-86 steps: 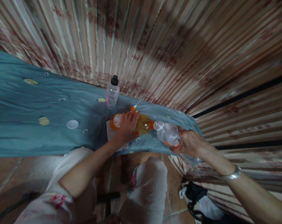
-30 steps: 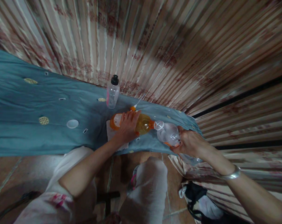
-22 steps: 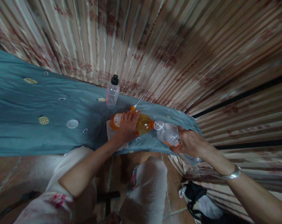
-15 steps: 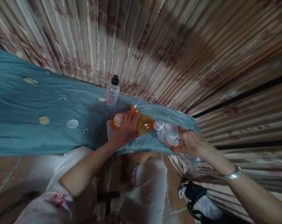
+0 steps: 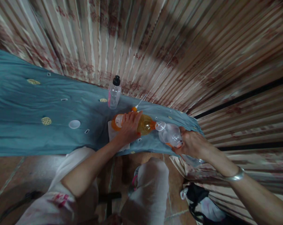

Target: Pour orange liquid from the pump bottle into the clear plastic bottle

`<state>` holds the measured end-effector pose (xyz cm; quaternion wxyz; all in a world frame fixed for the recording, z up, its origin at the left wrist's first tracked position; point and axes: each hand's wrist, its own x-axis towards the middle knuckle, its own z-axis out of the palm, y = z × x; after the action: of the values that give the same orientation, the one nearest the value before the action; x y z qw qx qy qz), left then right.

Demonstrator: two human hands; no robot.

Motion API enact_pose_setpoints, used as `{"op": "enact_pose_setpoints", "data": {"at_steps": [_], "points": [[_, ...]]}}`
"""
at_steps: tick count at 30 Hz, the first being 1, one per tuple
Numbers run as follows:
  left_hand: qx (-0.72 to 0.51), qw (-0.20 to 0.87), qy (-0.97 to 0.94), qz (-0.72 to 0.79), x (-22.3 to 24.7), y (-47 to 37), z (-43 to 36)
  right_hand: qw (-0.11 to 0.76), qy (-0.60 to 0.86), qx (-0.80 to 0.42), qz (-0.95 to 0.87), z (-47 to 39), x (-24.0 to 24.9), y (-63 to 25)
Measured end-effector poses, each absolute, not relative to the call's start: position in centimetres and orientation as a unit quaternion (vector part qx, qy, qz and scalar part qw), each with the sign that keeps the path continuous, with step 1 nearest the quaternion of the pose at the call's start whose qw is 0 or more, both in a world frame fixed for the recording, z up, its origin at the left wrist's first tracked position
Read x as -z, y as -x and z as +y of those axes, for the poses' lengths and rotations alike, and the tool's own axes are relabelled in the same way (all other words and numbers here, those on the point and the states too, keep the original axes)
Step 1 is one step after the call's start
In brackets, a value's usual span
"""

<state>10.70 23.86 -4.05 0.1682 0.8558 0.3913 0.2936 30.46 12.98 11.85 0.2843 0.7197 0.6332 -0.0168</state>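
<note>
I see the left hand gripping an orange bottle on the blue cloth. The right hand grips a clear bottle, neck against neck. Just past them lies a pump; a black-topped bottle stands far left.

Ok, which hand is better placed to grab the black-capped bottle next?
Probably the left hand: it is nearer the black-capped bottle, though it would first have to release the orange bottle. The right hand is farther off, wrapped around the clear bottle.
</note>
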Motion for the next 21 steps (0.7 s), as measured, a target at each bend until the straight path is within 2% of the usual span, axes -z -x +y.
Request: {"op": "enact_pose_setpoints", "data": {"at_steps": [21], "points": [[-0.289, 0.162, -0.859, 0.390, 3.82, -10.61, 23.75, 0.286, -0.714, 0.019, 0.639, 12.96, -11.84, -30.74]]}}
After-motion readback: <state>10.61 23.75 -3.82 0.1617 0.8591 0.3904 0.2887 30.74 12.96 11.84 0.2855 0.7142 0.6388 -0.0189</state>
